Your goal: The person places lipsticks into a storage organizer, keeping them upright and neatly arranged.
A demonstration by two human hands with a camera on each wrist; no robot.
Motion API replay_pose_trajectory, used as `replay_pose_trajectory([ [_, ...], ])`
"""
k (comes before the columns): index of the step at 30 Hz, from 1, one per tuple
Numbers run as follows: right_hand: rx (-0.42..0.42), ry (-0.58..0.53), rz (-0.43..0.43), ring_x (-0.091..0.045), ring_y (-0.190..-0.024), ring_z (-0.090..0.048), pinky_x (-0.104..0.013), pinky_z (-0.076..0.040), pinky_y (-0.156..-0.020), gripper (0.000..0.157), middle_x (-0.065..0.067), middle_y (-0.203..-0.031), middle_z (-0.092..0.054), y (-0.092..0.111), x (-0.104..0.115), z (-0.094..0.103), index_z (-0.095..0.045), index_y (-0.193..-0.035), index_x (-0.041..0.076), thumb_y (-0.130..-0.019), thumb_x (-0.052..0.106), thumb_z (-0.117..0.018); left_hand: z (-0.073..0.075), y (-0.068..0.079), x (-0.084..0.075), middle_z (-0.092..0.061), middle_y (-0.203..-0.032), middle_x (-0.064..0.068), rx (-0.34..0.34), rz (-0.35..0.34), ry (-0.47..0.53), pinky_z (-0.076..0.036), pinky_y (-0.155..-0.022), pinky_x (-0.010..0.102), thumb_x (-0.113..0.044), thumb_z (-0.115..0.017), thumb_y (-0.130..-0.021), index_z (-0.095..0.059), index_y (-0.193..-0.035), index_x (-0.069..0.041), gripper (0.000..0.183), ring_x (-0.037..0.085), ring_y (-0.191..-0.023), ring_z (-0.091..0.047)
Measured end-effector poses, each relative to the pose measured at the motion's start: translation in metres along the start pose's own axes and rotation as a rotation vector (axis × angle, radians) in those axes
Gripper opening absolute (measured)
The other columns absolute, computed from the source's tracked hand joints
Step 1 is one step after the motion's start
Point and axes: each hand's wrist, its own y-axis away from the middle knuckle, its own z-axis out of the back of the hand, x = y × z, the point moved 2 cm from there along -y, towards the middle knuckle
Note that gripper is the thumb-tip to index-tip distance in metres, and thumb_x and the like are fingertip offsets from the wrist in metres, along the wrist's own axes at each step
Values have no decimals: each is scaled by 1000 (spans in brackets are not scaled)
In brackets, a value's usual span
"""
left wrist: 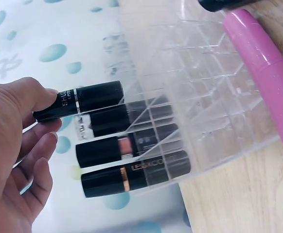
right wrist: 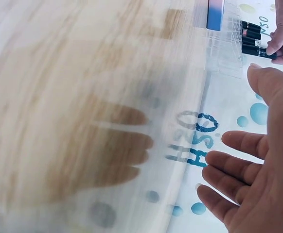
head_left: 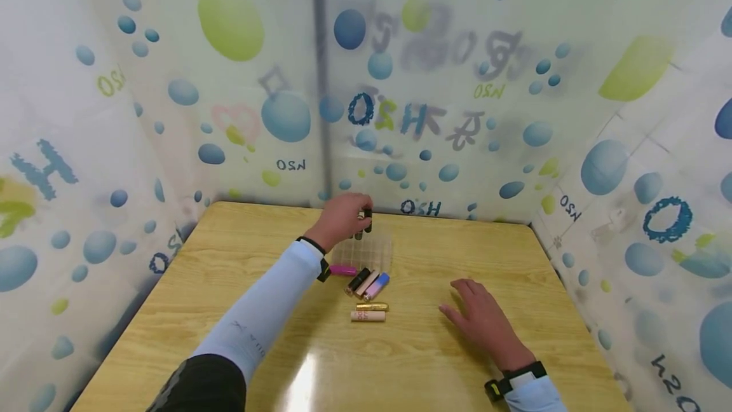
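**Black lipstick upright over the rack's far row**

The black lipstick [left wrist: 100,93] was pinched near its top between the thumb and fingers of my left hand [head_left: 343,216], at the far side of the clear rack [head_left: 382,250]. Its long axis ran close to upright, nearly in line with three black tubes [left wrist: 98,152] that stood side by side in the far row, just to its left. It sat higher than they did, its lower end around the level of the slot mouths; I couldn't tell whether the tip was in. What counted, I judged, was that lower end: the slot lay straight below my fingers, with the nearest tube close on the left and thin dividers around.

My left hand was by far the nearer. My right hand [head_left: 486,320] hung well apart at the near right, fingers spread, holding nothing.

On the near side of the rack lay a magenta tube [head_left: 343,269], then a slanted group: a dark tube [head_left: 358,280], a beige tube [head_left: 367,283] and a pink-and-blue tube [head_left: 376,286]. Nearer still lay a gold tube [head_left: 372,306] and a pale tube [head_left: 368,316], both crosswise. None of these stood between my left hand and the far row.
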Motion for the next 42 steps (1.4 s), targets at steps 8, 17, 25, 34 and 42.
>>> replay_pose_trajectory([
  [8, 5, -22, 11, -35, -129, -53, -58, -45, -107, 63, -18, -139, -58, -1, 4, 0, -60, -138, 2, -97, 49, -69, -10, -6, 1, -68, -111, -5, 15, -45, -114, -52, -89, 37, -34, -77, -94, -75, -114, -21, 24, 16, -100, -55],
  [17, -7, -10, 18, -35, -127, -54, -58, -46, -106, 61, -19, -138, -59, 0, 9, 3, -61, -136, 2, -97, 48, -70, -16, 0, 3, -66, -116, -2, 25, -42, -83, -44, -90, 42, -35, -76, -95, -75, -117, -20, 26, 18, -101, -47],
  [25, -20, -11, 27, -34, -124, -55, -57, -47, -103, 61, -18, -136, -60, 1, 10, 5, -62, -135, 2, -97, 48, -70, -1, 14, 6, -63, -123, 0, -9, -38, -7, -44, -104, 48, -37, -75, -96, -73, -124, -15, 36, 22, -115, -53],
  [34, -8, 7, 22, -34, -125, -55, -57, -47, -104, 60, -18, -136, -60, 1, 11, 6, -61, -136, 1, -98, 47, -70, 29, 91, 38, -64, -124, 7, -136, 27, -7, -47, -99, 55, -35, -76, -93, -71, -123, -8, 41, 30, -117, -57],
  [42, 7, 0, 15, -34, -125, -55, -57, -47, -105, 60, -18, -136, -60, -1, 12, 5, -62, -136, 2, -97, 46, -70, 24, 181, 81, -61, -135, 18, -51, 204, -4, -46, -101, 61, -41, -72, -95, -66, -131, -1, 54, 40, -125, -53],
])
